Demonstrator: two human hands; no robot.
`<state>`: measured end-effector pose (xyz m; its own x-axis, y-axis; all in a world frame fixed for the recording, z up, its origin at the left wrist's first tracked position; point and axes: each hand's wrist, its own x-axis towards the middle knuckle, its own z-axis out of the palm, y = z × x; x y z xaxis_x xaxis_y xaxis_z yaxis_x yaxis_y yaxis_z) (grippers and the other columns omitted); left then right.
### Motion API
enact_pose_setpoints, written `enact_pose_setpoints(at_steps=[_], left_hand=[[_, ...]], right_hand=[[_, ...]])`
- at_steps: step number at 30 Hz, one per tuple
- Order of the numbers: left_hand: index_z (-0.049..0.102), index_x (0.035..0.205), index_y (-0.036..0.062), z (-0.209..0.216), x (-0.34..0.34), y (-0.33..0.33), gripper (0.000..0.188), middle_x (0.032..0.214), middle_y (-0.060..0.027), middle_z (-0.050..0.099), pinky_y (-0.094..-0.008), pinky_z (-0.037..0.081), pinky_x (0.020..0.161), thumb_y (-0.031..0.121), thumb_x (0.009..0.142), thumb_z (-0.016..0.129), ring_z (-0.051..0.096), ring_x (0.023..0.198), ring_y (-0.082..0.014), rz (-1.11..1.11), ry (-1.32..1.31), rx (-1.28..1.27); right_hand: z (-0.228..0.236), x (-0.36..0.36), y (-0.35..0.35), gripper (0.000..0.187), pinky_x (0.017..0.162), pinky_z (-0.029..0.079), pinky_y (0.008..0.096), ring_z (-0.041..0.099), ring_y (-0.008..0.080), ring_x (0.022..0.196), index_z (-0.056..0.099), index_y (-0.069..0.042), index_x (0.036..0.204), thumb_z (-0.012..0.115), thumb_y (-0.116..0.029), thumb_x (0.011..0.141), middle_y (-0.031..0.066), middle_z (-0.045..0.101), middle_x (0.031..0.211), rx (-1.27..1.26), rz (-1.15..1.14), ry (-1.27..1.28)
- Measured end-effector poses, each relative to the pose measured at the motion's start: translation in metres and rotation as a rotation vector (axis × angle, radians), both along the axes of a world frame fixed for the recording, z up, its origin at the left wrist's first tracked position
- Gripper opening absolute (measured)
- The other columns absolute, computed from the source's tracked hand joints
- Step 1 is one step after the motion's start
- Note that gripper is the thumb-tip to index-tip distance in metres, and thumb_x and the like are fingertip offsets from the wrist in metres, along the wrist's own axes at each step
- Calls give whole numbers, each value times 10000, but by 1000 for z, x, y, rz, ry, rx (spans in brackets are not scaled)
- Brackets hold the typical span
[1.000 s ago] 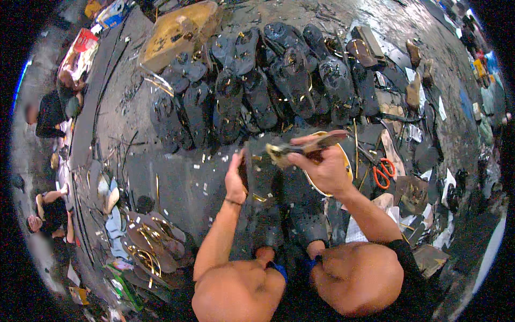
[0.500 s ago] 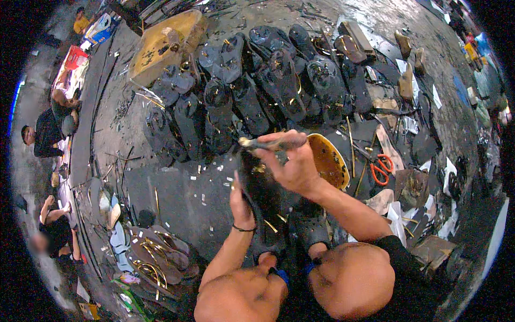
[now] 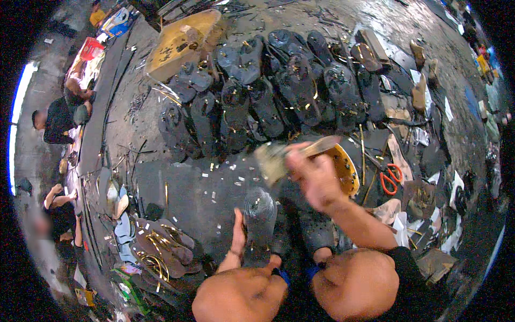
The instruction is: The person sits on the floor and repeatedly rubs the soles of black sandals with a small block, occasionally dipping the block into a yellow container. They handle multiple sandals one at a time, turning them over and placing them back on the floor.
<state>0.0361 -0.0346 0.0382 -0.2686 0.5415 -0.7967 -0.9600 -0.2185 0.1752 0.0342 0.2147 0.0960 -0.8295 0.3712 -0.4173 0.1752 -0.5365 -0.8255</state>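
Observation:
My right hand (image 3: 316, 180) grips a brush with a wooden handle (image 3: 323, 145) and wide pale bristles (image 3: 270, 162), blurred by motion. The brush is up in the air, beside a yellow tub (image 3: 346, 170) with brown stuff and dark bits in it. Below the bristles lies a black shoe sole (image 3: 260, 212), its upper end shiny. My left hand (image 3: 237, 236) rests against the left edge of that sole, fingers stretched out and pointing away from me. Whether its thumb reaches under the sole is hidden.
Black sandal soles (image 3: 306, 88) lie in overlapping rows beyond my hands. At the back left sits a larger yellow container (image 3: 185, 43). Orange-handled scissors (image 3: 391, 178) and scraps are to the right; brown soles (image 3: 166, 241) lie left. People (image 3: 61, 121) sit at far left.
My right hand has moved right with the brush, away from the sole. My left hand and the sole have come down toward me. The view has shifted slightly.

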Motion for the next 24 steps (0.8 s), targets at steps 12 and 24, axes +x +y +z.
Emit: enact_pose_setpoints(at_steps=[12,24], left_hand=[[602,1186,84,43,-91,67,748,956,-63,682,-368,579,737,754,911,414,677,826,-215,211,549,-6],[646,1142,26,18,-92,83,822,951,-92,711,-356,585,738,781,855,490,698,786,-214,246,487,168]], right_hand=[[-9,-11,-50,259,906,458,358,631,208,946,686,-41,1018,751,-243,870,107,692,982,874,187,339],[13,-30,-8,219,857,509,341,653,169,944,658,-6,1012,711,-191,908,117,709,966,598,271,234]])
